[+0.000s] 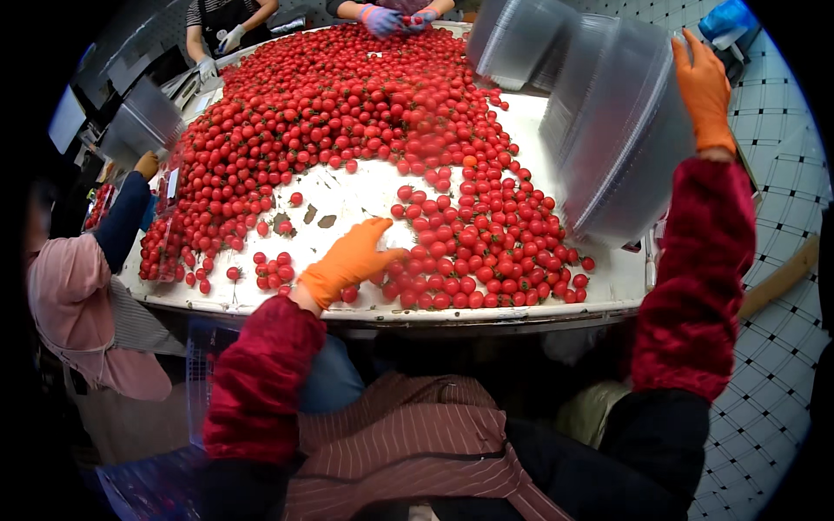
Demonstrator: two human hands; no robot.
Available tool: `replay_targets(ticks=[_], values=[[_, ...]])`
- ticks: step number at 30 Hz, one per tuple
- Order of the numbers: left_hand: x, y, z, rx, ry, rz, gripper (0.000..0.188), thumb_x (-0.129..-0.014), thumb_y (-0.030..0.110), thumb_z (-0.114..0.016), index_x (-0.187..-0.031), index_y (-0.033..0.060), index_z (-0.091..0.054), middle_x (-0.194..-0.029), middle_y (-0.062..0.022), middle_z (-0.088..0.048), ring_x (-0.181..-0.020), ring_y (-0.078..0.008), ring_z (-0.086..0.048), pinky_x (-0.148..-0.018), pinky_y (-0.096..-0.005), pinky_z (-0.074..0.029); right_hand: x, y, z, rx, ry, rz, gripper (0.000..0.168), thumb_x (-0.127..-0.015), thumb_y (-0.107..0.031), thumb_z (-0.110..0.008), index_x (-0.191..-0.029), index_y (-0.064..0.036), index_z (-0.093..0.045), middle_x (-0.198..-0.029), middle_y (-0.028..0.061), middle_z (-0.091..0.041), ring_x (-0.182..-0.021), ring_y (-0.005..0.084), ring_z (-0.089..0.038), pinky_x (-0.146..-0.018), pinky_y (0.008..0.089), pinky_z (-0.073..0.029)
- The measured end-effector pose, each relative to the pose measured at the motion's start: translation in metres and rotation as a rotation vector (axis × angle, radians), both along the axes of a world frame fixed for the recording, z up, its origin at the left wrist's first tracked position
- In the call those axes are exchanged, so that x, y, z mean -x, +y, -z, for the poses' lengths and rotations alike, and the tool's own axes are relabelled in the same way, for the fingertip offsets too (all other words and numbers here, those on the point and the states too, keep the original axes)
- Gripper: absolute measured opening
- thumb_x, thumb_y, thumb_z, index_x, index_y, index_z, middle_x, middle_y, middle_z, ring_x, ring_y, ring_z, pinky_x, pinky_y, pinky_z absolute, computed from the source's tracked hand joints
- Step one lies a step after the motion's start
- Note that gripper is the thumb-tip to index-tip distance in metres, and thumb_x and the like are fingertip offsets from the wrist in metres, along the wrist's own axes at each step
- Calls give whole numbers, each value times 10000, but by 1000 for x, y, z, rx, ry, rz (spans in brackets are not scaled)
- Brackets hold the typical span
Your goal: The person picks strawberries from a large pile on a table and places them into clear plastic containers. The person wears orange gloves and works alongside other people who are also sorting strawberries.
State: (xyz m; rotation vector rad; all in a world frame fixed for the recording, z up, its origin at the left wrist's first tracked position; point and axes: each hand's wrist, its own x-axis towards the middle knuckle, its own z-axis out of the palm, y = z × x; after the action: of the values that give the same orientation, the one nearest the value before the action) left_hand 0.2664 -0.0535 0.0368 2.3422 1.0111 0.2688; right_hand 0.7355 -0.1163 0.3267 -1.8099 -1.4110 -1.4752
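Observation:
Orange gloves cover both my hands. My left hand (352,260) is low over the near part of the white table (339,195), its fingertips at the edge of a heap of cherry tomatoes (482,260); whether it holds one I cannot tell. At the right, my right hand (707,94) is raised with its fingertips on the rim of a tall nested stack of clear plastic containers (625,130). The stack is tilted and blurred. A larger pile of red cherry tomatoes (326,111) spreads over the middle and far side of the table.
Another stack of clear containers (521,39) stands at the back right. Gloved co-workers' hands (381,21) are at the far edge. At the left, a co-worker in pink (71,280) reaches towards more containers (146,117). A blue plastic crate (199,378) is below the table edge.

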Motion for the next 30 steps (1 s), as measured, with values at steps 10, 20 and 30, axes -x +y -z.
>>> replay_targets(ticks=[10,20,30], values=[[-5,-21,9,107,89,-89,751,-757,452,-742,-1292,-8,-487,-1171,-210,-553,-1028,-334,-556,-882,-391,-473,-64,12,-84,789,905,-289,458,-885,-448,-645,-1155,-78,-653,-1044,36,-652,-1004,152,-588,-933,295,-426],[-2,-23,12,130,172,-15,831,-670,455,-798,-1280,5,-456,-1097,-248,-514,-951,-380,-587,-823,-403,-498,-7,25,-51,148,269,-208,357,-823,-325,-611,-744,10,-704,-692,171,-673,-631,320,-628,-658,417,-487],[-3,-15,17,-29,39,-43,548,-753,377,-756,-1170,49,-620,-1052,-179,-591,-983,-342,-587,-836,-394,-491,-6,21,-90,652,741,-214,331,-855,-367,-669,-927,-53,-743,-756,37,-694,-656,130,-603,-609,283,-466]])
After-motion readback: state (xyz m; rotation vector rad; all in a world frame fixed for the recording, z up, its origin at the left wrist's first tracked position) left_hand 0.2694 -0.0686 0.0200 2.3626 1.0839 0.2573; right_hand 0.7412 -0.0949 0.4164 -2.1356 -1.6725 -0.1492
